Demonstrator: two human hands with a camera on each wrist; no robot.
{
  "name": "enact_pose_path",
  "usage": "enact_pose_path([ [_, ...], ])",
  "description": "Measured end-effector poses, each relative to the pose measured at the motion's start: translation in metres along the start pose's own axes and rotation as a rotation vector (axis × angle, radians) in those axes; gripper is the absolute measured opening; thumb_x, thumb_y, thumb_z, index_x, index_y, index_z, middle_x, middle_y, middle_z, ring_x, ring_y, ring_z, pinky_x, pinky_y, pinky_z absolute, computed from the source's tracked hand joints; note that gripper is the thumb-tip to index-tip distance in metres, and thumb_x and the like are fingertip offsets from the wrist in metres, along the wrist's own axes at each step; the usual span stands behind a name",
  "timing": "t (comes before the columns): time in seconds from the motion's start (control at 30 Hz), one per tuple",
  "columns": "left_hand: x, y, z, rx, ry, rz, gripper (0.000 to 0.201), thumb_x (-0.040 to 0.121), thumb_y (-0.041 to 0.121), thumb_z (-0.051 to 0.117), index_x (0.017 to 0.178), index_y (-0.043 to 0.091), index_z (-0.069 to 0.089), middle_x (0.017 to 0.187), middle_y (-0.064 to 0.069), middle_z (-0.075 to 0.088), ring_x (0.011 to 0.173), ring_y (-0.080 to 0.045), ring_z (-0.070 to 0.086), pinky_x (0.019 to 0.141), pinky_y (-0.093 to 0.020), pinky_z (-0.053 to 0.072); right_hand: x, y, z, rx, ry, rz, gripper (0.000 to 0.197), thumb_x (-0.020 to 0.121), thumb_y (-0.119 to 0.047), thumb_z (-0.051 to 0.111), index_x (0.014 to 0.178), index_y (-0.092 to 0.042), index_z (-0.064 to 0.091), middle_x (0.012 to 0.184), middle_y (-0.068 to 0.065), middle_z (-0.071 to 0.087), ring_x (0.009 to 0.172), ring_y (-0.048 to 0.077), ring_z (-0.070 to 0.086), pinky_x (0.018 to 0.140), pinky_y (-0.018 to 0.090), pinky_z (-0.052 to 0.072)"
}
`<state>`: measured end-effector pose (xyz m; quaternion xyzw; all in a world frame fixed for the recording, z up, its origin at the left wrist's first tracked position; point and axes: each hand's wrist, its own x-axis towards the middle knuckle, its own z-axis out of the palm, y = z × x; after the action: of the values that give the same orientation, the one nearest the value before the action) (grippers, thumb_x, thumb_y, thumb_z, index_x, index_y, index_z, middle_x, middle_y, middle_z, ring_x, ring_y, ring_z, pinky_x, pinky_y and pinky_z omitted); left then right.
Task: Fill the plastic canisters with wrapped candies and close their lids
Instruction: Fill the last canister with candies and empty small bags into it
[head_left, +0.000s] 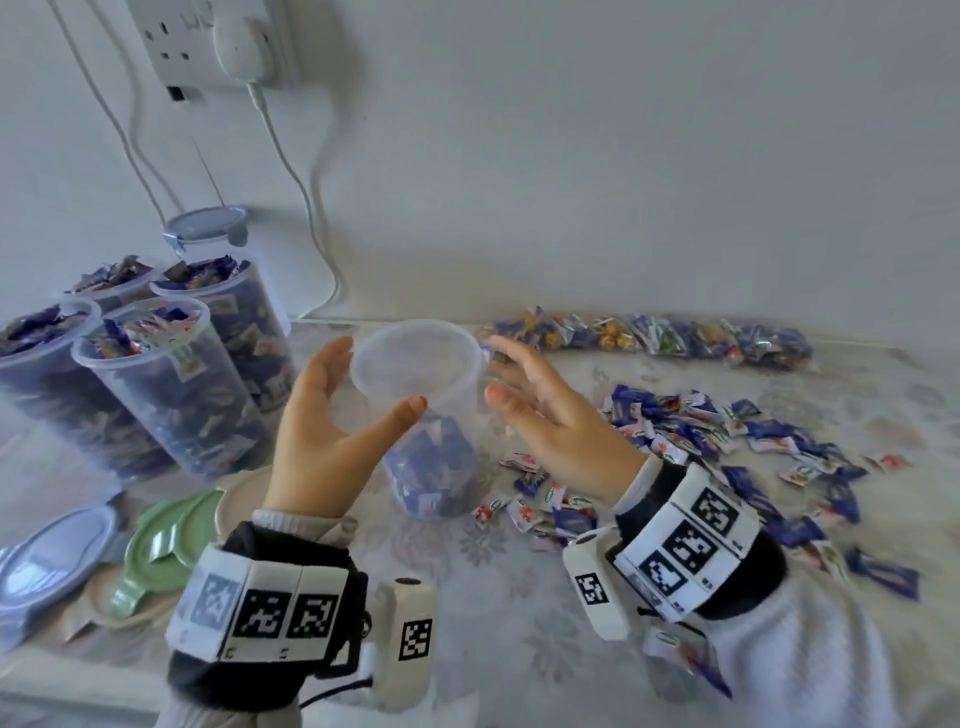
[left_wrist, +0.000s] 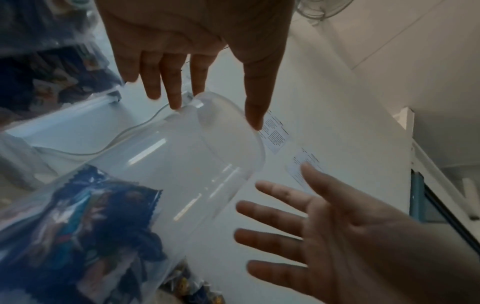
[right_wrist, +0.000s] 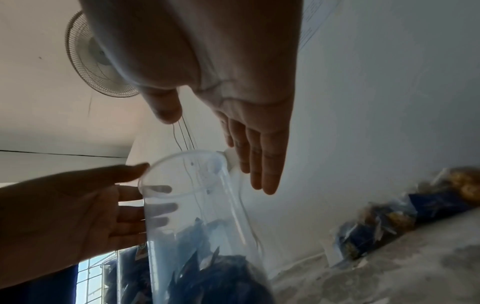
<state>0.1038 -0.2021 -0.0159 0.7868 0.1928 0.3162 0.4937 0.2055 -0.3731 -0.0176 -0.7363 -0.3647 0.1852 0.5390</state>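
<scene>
A clear plastic canister (head_left: 415, 358) stands upright mid-table, its lower part holding blue wrapped candies (head_left: 431, 467) and its mouth uncovered. My left hand (head_left: 374, 376) is at its left side, fingers straight, thumb across the front below the rim. My right hand (head_left: 501, 371) hovers just right of the rim, fingers spread. Neither hand holds anything. In the left wrist view the left hand (left_wrist: 215, 115) reaches the canister (left_wrist: 182, 164) rim and the right hand (left_wrist: 272, 205) is apart from it. The right wrist view shows the right hand (right_wrist: 213, 151) by the canister (right_wrist: 197, 205).
Several lidless canisters full of candies (head_left: 171, 384) stand at the left, one lidded canister (head_left: 208, 226) behind them. A green lid (head_left: 166, 540) and a blue-grey lid (head_left: 52, 561) lie front left. Loose candies (head_left: 727, 441) spread right; candy bags (head_left: 649, 335) line the wall.
</scene>
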Motion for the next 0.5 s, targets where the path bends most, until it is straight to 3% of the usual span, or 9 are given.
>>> enact_pose_path([
  [0.1,-0.013,0.006,0.007,0.242,0.253,0.174,0.076,0.062,0.054,0.071,0.123,0.012,0.051,0.114,-0.001,0.055,0.109,-0.021,0.051,0.1,-0.036,0.037,-0.023,-0.004,-0.034,-0.124,-0.053,0.052,0.069,0.081,-0.055,0.037,0.145,-0.032,0.023,0.15,-0.004,0.035,0.128,0.001,0.037,0.106,0.025,0.035],
  [0.17,-0.029,0.018,0.019,0.359,0.413,0.368,0.047,0.07,0.039,0.065,0.105,0.009,0.059,0.093,0.0,0.055,0.087,-0.018,0.048,0.085,-0.028,0.033,-0.034,0.003,-0.062,-0.212,-0.042,0.104,0.069,0.082,-0.057,0.035,0.145,-0.032,0.024,0.15,-0.005,0.034,0.13,0.003,0.035,0.108,0.028,0.033],
  [0.2,-0.038,0.026,0.03,0.341,0.415,0.457,0.031,0.074,0.032,0.063,0.095,0.01,0.06,0.083,0.003,0.053,0.076,-0.016,0.045,0.077,-0.026,0.032,-0.038,0.009,-0.077,-0.253,-0.025,0.137,0.068,0.083,-0.057,0.035,0.145,-0.031,0.025,0.151,-0.004,0.033,0.133,0.006,0.035,0.109,0.028,0.031],
  [0.27,-0.055,0.038,0.057,0.2,0.218,0.507,0.01,0.078,0.028,0.059,0.084,0.019,0.058,0.068,0.008,0.052,0.064,-0.011,0.044,0.065,-0.024,0.035,-0.041,0.03,-0.107,-0.349,0.008,0.216,0.058,0.091,-0.049,0.039,0.145,-0.028,0.027,0.15,-0.003,0.034,0.135,0.013,0.036,0.103,0.023,0.029],
  [0.33,-0.062,0.037,0.09,0.105,-0.069,0.383,0.006,0.079,0.032,0.059,0.081,0.027,0.056,0.067,0.011,0.057,0.063,-0.005,0.05,0.062,-0.02,0.04,-0.038,0.063,-0.136,-0.568,-0.015,0.286,0.054,0.097,-0.038,0.045,0.146,-0.024,0.028,0.152,-0.002,0.032,0.137,0.017,0.034,0.102,0.023,0.027],
  [0.37,-0.062,0.033,0.107,0.127,-0.2,0.296,0.008,0.08,0.032,0.061,0.084,0.029,0.055,0.074,0.011,0.06,0.07,-0.004,0.054,0.066,-0.021,0.043,-0.036,0.081,-0.147,-0.696,-0.052,0.317,0.056,0.096,-0.037,0.046,0.147,-0.023,0.025,0.154,0.001,0.029,0.139,0.019,0.032,0.107,0.026,0.027],
  [0.43,-0.056,0.022,0.143,0.338,-0.455,0.07,0.027,0.083,0.041,0.062,0.106,0.028,0.053,0.107,0.0,0.059,0.102,-0.014,0.055,0.087,-0.031,0.045,-0.03,0.111,-0.163,-0.892,-0.121,0.379,0.062,0.095,-0.043,0.046,0.149,-0.03,0.019,0.156,0.011,0.021,0.141,0.028,0.026,0.113,0.037,0.026],
  [0.5,-0.047,0.013,0.171,0.722,-0.694,-0.203,0.065,0.083,0.061,0.049,0.136,0.026,0.034,0.141,-0.013,0.035,0.131,-0.032,0.033,0.107,-0.045,0.031,-0.022,0.128,-0.174,-0.956,-0.131,0.44,0.062,0.093,-0.049,0.046,0.147,-0.042,0.015,0.157,0.018,0.012,0.143,0.035,0.019,0.115,0.043,0.023],
])
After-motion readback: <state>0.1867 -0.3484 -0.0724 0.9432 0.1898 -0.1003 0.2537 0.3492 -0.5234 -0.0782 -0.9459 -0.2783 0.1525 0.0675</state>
